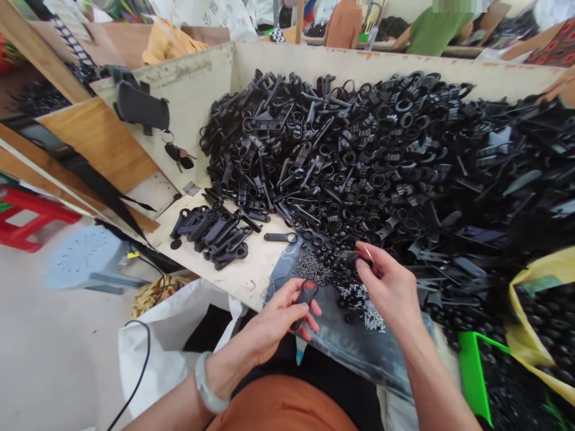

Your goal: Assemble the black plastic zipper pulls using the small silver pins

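The left hand (281, 317) holds a flat black plastic piece (305, 297) with a ring at its upper end, thumb and fingers closed narrowly round its lower part, just over the near edge of the workbench (251, 272). The right hand (389, 287) is beside it, slightly further in, fingertips pinched on a thin metal pin (368, 254) and a small dark part that is too blurred to make out. Both hands hover over a dark sheet (341, 341) that hangs over the bench's near edge; a scatter of small silvery pins (371, 314) lies on it between and below the hands, with a few small black rings (327, 254) at its far end.

Directly behind the hands a huge heap of black plastic parts (381, 155) fills the bench to its far wall and right side, crowding up against the right hand. Toward the bench's near left corner lies a tidy cluster of finished-looking black pieces (215, 230), and one single piece (279, 237) lies apart between that cluster and the sheet. A set of keys (178, 155) hangs on the left wall of the bench. A yellow bag (532, 335) of dark parts is at the right, a white sack (166, 347) below the near edge, and a red stool (27, 218) stands on the floor to the left.
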`<state>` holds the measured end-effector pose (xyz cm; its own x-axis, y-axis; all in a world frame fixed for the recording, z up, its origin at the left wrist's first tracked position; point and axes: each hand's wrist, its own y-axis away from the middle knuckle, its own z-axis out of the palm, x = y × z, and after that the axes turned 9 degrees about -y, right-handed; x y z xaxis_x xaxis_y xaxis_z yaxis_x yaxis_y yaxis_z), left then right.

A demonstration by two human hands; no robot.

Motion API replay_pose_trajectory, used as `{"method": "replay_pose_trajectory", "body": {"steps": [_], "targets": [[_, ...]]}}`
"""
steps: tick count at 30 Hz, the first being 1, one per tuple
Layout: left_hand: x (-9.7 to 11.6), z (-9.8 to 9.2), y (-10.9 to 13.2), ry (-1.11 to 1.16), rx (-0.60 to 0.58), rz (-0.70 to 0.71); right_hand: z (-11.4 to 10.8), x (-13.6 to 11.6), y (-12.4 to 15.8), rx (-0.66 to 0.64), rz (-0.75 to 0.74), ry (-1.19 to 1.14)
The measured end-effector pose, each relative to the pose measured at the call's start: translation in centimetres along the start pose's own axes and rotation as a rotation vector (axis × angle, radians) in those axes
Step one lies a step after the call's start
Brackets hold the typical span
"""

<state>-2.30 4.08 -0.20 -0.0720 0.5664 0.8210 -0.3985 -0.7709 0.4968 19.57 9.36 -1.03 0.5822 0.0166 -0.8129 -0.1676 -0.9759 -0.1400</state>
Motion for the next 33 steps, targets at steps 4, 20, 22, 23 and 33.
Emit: {"method": "replay_pose_trajectory", "body": {"steps": [4,20,22,23,33], "targets": [[0.1,0.7,0.3,-0.097,0.015,0.017,-0.1,-1.6,3.8,-0.19,-0.069,-0.364],[-1.0,0.7,1.6,-0.656,0.112,0.217,1.4,-2.1,6.7,-0.196,-0.314,-0.235],[-0.9,0.9,1.6,-0.667,0.126,0.229,1.5,-2.1,6.8,-0.188,-0.338,-0.212],[-0.9,0.9,1.6,-0.669,0.135,0.229,1.5,-2.2,6.8,-0.185,-0.356,-0.202],[-1.9,1.1,1.8,-0.714,0.245,0.203,1.5,-2.7,7.7,-0.22,-0.432,-0.204]]}}
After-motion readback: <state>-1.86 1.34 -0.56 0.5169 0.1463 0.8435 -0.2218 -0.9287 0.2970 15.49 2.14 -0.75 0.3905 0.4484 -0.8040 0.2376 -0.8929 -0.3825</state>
